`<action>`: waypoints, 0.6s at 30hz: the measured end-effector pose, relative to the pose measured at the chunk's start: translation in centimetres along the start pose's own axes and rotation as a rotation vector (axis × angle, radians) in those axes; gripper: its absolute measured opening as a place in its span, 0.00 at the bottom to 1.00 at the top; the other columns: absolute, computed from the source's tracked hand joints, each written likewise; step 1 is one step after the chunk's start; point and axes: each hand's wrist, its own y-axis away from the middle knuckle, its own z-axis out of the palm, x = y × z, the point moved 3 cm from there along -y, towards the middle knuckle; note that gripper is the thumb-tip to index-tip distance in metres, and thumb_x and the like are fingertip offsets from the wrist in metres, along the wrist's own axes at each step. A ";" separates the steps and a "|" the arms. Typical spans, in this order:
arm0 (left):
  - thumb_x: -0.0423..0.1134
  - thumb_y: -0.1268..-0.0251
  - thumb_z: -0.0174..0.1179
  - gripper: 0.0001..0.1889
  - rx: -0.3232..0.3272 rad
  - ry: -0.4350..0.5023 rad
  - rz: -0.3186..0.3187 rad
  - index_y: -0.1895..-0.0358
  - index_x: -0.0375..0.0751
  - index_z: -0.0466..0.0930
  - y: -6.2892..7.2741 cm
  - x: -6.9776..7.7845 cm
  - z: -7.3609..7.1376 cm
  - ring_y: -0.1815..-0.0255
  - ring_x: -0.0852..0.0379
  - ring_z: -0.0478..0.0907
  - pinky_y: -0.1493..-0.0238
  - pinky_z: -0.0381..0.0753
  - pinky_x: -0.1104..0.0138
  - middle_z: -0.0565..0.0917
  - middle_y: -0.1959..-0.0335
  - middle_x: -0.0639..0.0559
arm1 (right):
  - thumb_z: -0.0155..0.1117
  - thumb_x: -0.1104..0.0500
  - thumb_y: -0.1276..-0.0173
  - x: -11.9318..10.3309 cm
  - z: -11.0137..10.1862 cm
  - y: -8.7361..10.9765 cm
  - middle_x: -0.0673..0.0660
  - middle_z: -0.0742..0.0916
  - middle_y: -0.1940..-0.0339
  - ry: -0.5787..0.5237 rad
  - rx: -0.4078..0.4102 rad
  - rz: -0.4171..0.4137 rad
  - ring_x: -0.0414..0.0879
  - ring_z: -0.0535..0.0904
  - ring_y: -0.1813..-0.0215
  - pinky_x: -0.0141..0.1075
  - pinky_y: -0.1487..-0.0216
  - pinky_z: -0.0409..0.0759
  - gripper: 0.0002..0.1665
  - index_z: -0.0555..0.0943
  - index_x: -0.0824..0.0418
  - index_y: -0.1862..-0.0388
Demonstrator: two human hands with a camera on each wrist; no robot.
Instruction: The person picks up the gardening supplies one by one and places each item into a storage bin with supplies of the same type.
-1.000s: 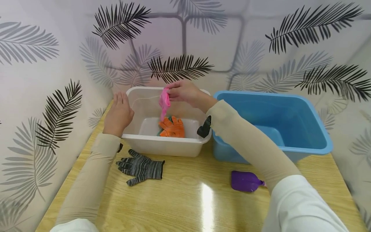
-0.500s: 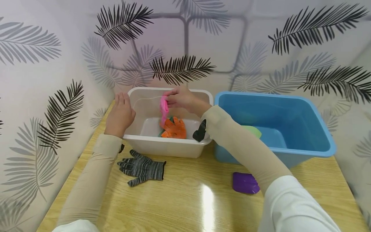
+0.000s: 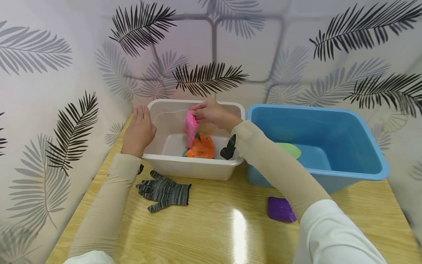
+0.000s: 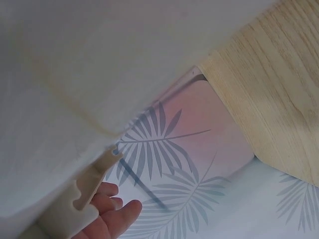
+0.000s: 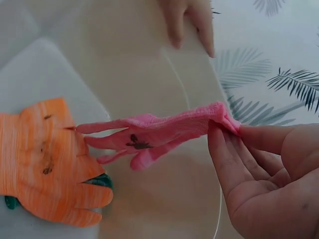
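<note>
My right hand (image 3: pixel 212 113) pinches a pink glove (image 5: pixel 154 132) by its cuff, and the glove hangs fingers-down inside a white bin (image 3: pixel 184 167). Dark smudges mark the pink knit. Below it on the bin floor lies an orange glove (image 3: pixel 202 147), also smudged, with a dark green piece (image 5: pixel 102 180) peeking from under it. The pink fingertips come right to the orange glove in the right wrist view. My left hand (image 3: pixel 140 130) grips the bin's left rim, its fingers seen past the edge in the left wrist view.
A grey striped glove (image 3: pixel 166 191) lies on the wooden table (image 3: pixel 197 234) before the white bin. To the right stands a blue bin (image 3: pixel 359 146) holding a light green oval thing (image 3: pixel 290 149). My right forearm partly covers a purple scoop (image 3: pixel 280 209). A patterned wall backs the table.
My right hand has sunk slightly into the white bin, bringing the pink glove down against the orange one. The light green thing has come into sight past my forearm. My left hand stays at the rim.
</note>
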 end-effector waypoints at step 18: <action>0.33 0.36 0.46 0.32 0.033 0.007 0.010 0.34 0.16 0.49 0.1 0.0 0.0 0.31 0.32 0.49 0.32 0.51 0.53 0.55 0.34 0.22 | 0.55 0.68 0.33 0.6 1.2 0.0 0.62 0.84 0.54 0.048 -0.114 0.053 0.52 0.83 0.56 0.38 0.55 0.80 0.15 0.79 0.68 0.48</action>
